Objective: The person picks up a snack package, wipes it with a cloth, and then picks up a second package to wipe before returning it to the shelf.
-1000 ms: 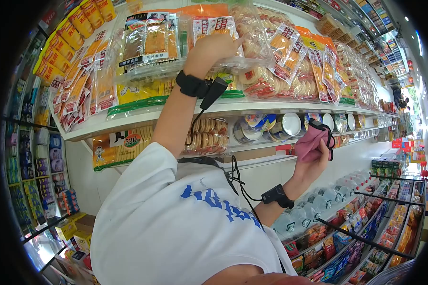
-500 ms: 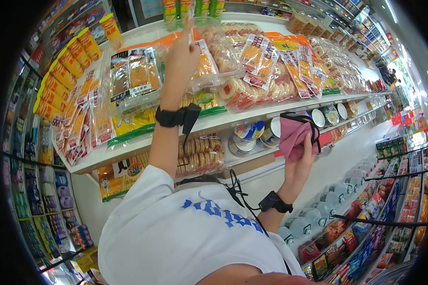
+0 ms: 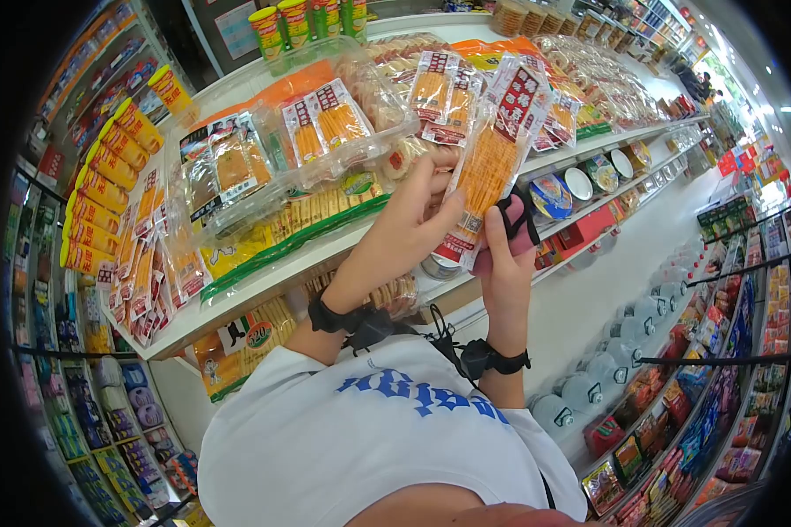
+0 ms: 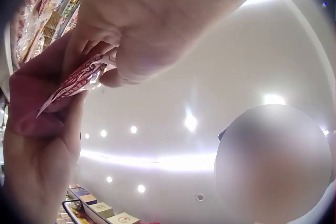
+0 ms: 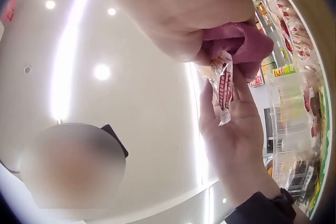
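A long clear packet of orange snack strips (image 3: pixel 488 167), with red and white print at its ends, is held tilted in front of the shelf. My left hand (image 3: pixel 409 230) pinches its lower left edge, thumb on the front. At the lower right edge, my right hand (image 3: pixel 508 279) grips it too, together with a bunched pink cloth (image 3: pixel 524 235) trimmed in black. From the right wrist, the packet (image 5: pixel 224 85) appears edge-on between the cloth (image 5: pixel 247 45) and the left palm. The left wrist view has the cloth (image 4: pixel 29 95) folded around the right fingers.
Close to the left hand, a clear plastic tray (image 3: pixel 277 189) on the shelf holds flat snack packets. Yellow canisters (image 3: pixel 97 189) line the shelf's left side. Bagged round snacks (image 3: pixel 589 75) extend right. Below stand tins (image 3: pixel 551 195), and large water bottles (image 3: pixel 580 386) sit low at right.
The left hand has come from over the plastic tray down and right, now holding a snack packet. The right hand with the pink cloth has moved left and meets it at the packet.
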Available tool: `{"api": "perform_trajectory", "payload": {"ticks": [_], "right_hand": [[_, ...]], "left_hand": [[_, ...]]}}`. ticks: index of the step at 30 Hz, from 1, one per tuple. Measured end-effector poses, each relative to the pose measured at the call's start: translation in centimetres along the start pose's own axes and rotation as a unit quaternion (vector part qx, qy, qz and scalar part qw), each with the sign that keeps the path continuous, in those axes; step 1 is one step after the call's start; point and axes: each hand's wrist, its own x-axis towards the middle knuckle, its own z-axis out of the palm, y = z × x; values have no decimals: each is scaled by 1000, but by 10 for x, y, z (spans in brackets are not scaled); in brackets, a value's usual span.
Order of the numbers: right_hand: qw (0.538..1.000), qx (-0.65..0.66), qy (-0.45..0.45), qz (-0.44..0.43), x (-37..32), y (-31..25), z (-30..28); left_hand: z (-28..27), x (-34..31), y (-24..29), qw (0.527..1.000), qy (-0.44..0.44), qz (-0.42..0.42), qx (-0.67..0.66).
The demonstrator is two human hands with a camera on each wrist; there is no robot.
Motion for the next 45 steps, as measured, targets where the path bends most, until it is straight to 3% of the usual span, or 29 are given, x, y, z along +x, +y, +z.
{"api": "perform_trajectory", "payload": {"ticks": [3,6,12,15,18,21,24,27,28,30,34,35,39,41,45], "right_hand": [[998,-30,51,4,-3,-3,-4],[996,-19,84,-28,-3,-8,-13],[990,8,90,-113,6,-24,-22],[988,32,96,-118,1,-24,-17],[992,21,87,-85,-4,-16,-1],[987,-67,100,-106,1,-5,-5],[952,-210,132,-179,6,-2,-21],[957,-228,65,-166,-4,0,-6],[951,-248,-32,-180,-7,-9,5],[862,-404,-125,-278,-5,-10,10],[863,-401,-110,-287,1,-11,11],[979,-171,-75,-82,-3,2,-1],[999,-13,25,35,1,-4,-4],[996,64,32,48,0,-8,0],[996,36,-66,52,-13,-9,-3]], "left_hand": [[-1,-1,-5,999,-37,-18,34],[-7,-6,-4,991,-92,-96,-2],[-12,-15,5,974,-175,-100,107],[-14,-12,9,974,-154,-75,150],[-9,-7,-2,994,-68,-86,4],[-3,-3,-7,995,13,-69,66],[1,-1,-6,949,74,117,283],[21,-7,-7,998,10,49,-41],[21,-8,-6,999,17,20,-19],[23,-8,2,999,23,-27,14],[16,-6,7,998,-3,-39,50],[14,-5,-1,997,-7,-18,72],[6,-3,-27,984,8,38,174],[12,-2,-27,993,50,40,104],[10,6,-25,985,138,86,52]]}}
